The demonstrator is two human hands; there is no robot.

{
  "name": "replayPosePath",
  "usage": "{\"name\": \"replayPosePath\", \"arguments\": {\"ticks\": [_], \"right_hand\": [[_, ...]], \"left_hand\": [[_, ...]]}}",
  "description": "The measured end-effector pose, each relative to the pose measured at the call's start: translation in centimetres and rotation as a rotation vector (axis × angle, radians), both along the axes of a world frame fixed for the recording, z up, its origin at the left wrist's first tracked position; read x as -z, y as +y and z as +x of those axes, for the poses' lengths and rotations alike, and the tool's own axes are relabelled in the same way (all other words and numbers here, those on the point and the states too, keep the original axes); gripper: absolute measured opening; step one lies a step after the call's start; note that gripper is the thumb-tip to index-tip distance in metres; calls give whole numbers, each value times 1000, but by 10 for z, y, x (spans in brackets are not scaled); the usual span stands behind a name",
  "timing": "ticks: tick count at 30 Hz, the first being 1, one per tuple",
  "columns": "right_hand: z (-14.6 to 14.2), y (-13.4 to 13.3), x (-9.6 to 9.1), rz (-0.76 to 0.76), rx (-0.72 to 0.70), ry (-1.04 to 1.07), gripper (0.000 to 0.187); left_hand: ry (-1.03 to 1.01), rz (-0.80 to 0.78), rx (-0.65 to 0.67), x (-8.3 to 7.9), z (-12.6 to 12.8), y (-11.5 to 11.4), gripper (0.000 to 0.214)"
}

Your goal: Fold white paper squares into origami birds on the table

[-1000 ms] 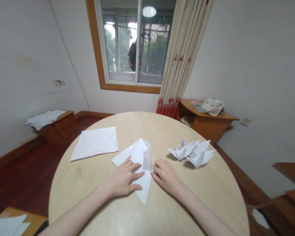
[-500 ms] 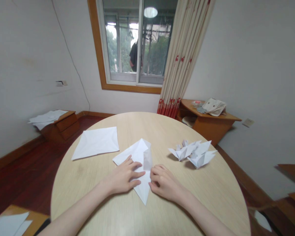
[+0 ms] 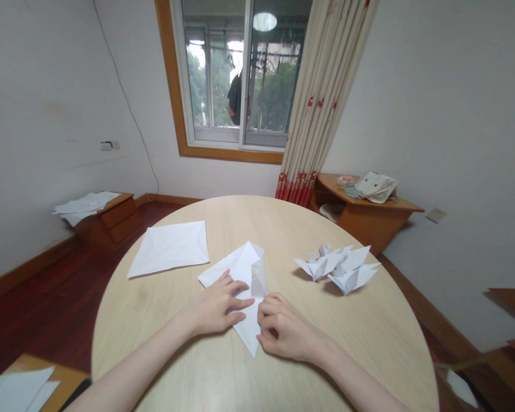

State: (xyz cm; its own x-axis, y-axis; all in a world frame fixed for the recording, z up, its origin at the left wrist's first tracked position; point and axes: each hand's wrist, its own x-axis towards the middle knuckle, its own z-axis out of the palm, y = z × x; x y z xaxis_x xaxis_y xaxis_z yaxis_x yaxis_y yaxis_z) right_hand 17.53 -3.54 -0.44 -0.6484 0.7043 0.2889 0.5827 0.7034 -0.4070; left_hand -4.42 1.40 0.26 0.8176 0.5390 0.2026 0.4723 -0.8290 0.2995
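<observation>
Round pale-wood worktop (image 3: pixel 154 326), lower centre of the frame; items run left to right. One flat white paper sheet (image 3: pixel 168 249), left of centre, lying well apart from the hands. One partly folded white paper sheet (image 3: pixel 240 266), centre, its point toward the viewer. Left hand (image 3: pixel 212 306): open, fingers spread, pressed on that sheet. Right hand (image 3: pixel 285 332): fingers curled, closed on the sheet's lower right edge. Folded paper models (image 3: pixel 337 269), right of centre, a loose cluster — touching one another.

round table (image 3: pixel 352 337), paper sheet (image 3: pixel 167 249), origami pieces (image 3: pixel 337 269)
</observation>
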Motion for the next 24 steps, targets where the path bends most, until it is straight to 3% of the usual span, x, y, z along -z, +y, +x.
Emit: {"name": "replayPosePath", "arguments": {"ticks": [12,24], "right_hand": [[-3,-4,-2,-139,-48,50,31],[-4,-5,-6,-249,-53,36,35]], "left_hand": [[33,-42,4,-7,-1,4,32],[-9,-109,13,-3,-5,8,34]]}}
